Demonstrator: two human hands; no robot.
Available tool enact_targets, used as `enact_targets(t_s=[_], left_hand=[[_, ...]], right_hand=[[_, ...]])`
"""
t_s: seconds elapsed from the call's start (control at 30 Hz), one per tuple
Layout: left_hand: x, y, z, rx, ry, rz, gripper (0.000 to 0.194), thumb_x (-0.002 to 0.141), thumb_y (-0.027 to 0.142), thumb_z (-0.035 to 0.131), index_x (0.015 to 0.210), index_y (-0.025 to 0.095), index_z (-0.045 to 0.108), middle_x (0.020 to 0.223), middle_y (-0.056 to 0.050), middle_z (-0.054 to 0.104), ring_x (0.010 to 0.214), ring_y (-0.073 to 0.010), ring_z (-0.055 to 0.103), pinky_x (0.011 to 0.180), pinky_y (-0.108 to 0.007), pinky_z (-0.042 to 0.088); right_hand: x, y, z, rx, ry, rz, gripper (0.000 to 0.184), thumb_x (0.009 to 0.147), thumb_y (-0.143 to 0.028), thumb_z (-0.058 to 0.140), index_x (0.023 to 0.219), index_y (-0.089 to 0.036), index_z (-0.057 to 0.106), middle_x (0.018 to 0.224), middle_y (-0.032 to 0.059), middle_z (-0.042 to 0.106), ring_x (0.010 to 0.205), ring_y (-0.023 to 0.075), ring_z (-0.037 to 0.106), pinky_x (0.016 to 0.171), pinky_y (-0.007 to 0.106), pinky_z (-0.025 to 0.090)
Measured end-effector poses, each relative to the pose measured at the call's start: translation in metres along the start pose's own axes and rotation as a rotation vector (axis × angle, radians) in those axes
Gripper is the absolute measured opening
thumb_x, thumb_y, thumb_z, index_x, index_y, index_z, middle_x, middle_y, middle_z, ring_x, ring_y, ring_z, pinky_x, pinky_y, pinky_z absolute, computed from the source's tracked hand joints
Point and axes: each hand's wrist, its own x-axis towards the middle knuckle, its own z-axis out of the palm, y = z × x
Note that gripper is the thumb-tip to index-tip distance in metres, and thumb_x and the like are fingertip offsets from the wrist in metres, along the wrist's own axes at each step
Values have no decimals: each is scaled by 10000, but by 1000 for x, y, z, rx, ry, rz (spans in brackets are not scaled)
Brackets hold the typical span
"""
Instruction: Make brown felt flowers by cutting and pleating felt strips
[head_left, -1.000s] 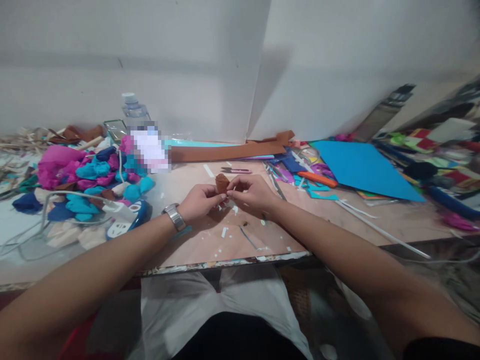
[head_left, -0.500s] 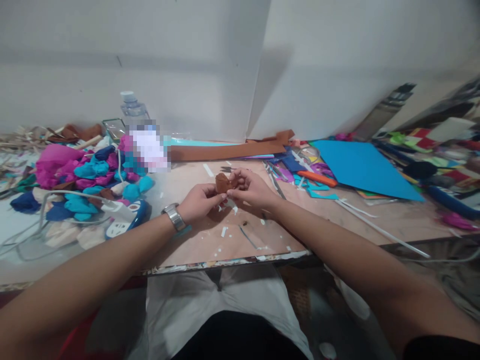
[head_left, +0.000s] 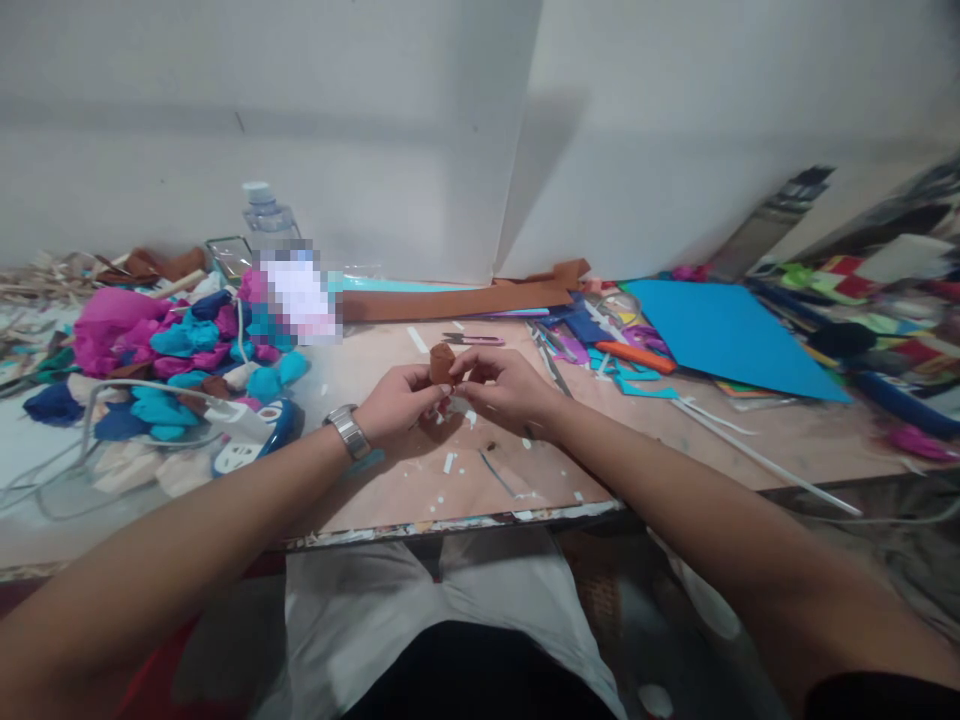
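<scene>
**Small brown rolled piece held between two bare hands above a littered table**

Nearest, pale, creased trousers (head_left: 360, 610) lie below the rough, flaking edge of the table (head_left: 405, 505). Past this edge, small flat paper scraps (head_left: 448, 463) dot the smooth, pinkish surface. The left hand (head_left: 397, 405), with a metal link watch (head_left: 349, 432) at its wrist, has its grip closed on the small brown piece (head_left: 442, 364), a stubby roll with a wrinkled top. The right hand (head_left: 514, 395) has its grip closed on the right side of the same piece; fingers hide its lower part. To the left, a white cable (head_left: 142, 385) loops across soft, crumpled bundles (head_left: 116, 325) in magenta, blue and cream, near a rounded power socket (head_left: 244, 452). Just beyond the hands lie slim snips (head_left: 476, 341). To the right are an orange tool (head_left: 636, 358) and a flat, stiff blue sheet (head_left: 739, 335). Farther back, a long brown strip (head_left: 457, 302) and a clear bottle (head_left: 270, 220) stand before the plain wall (head_left: 360, 90).
</scene>
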Motion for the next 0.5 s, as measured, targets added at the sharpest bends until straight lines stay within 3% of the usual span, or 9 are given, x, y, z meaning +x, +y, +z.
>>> enact_targets(t_s=[0.1,0.23,0.43,0.5], left_hand=[[0,-2,-2,-13,-1,-29,179,853,305,714,787,150,654,581,21,559,491,-90,472,476,-211,349],[0,-2,-2,-30,9,-65,221,922,330,620,772,168,620,554,27,530,452,-91,444,413,-205,289],[1,0,0,-37,29,-84,232,930,309,644,750,173,588,555,38,533,432,-72,429,417,-195,303],[0,0,1,-39,30,-83,244,933,327,655,754,175,586,553,42,530,428,-71,426,418,-195,302]], right_hand=[[0,-3,-1,-81,0,-24,121,827,-242,747,928,-179,769,884,38,775,681,137,649,655,261,494],[-1,-5,-2,-131,12,-56,141,858,-217,691,937,-189,805,889,45,791,717,148,669,678,268,507],[1,-5,-3,-147,-15,-108,202,769,-87,630,796,-200,795,855,34,768,791,161,685,754,282,527],[0,-5,-2,-148,-9,-90,171,790,-114,650,845,-194,790,867,33,772,755,153,676,718,272,526]])
